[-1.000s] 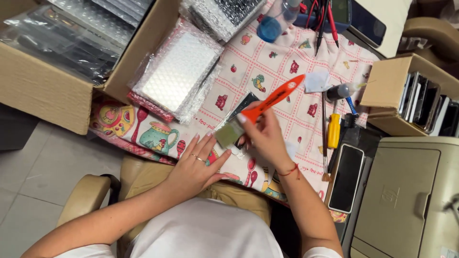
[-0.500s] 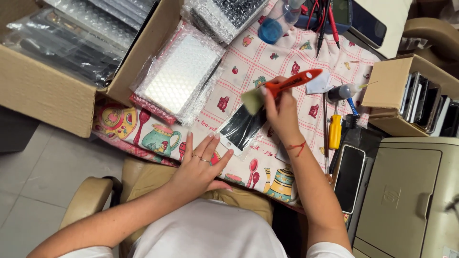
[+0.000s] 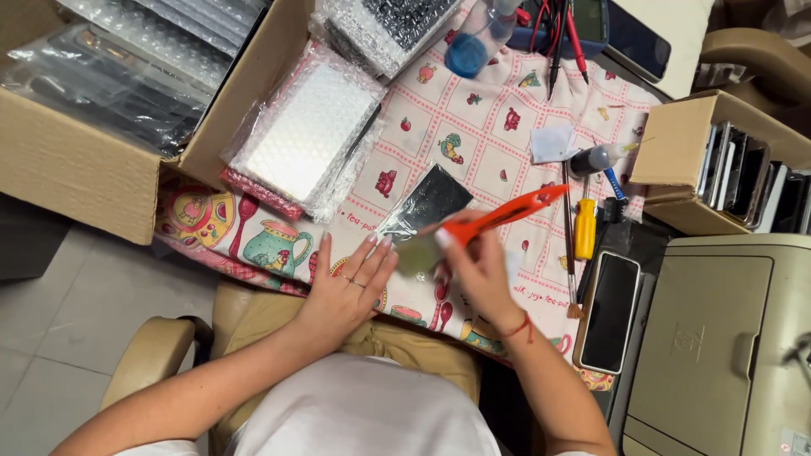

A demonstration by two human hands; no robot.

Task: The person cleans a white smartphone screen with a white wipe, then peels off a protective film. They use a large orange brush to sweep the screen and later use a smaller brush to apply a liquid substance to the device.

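Right hand (image 3: 477,270) clenched on orange-handled brush (image 3: 490,221), frame centre. Left hand (image 3: 346,287) released, flat, touching dark glossy panel (image 3: 427,201) on desk (image 3: 473,127). Panel looks thin, fragile; hold by edges.

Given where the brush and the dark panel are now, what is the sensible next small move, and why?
Probably sweep the orange-handled brush in the right hand forward over the dark panel: its bristles sit at the panel's near edge, and the left hand lies flat beside it.
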